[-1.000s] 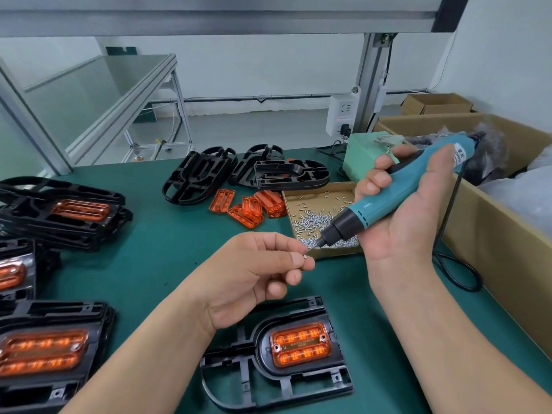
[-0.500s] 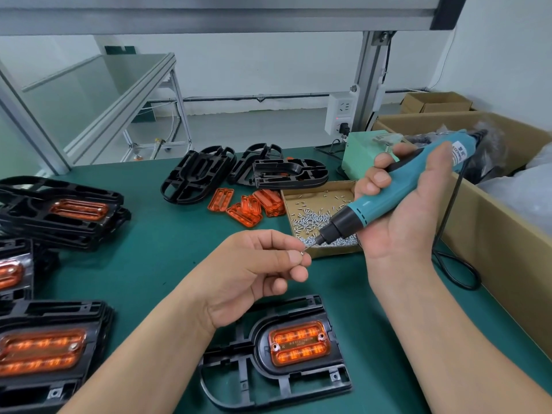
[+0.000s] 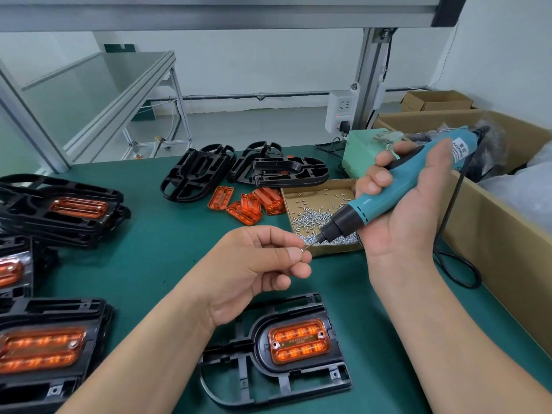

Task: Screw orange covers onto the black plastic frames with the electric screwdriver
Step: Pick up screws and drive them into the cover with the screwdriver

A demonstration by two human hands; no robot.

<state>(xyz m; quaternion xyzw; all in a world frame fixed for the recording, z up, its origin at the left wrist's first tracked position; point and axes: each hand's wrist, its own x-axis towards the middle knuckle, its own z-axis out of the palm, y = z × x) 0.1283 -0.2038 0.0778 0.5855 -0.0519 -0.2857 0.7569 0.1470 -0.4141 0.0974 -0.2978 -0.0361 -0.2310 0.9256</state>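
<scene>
A black plastic frame (image 3: 239,380) lies at the near edge of the green table with an orange cover (image 3: 298,340) seated in it. Above it my left hand (image 3: 260,264) pinches a small screw (image 3: 302,250) between thumb and forefinger. My right hand (image 3: 403,213) grips the teal electric screwdriver (image 3: 397,192), tilted down to the left. Its bit tip touches the screw. A shallow cardboard box of screws (image 3: 313,204) sits just behind both hands.
Loose orange covers (image 3: 248,204) and bare black frames (image 3: 197,177) lie at the back centre. Stacks of finished frames (image 3: 59,210) fill the left side. A large cardboard box (image 3: 493,234) lines the right edge, and the screwdriver's cable (image 3: 457,264) loops beside it.
Both hands have stayed almost still. The left fingers have shifted slightly around the screw at the bit tip.
</scene>
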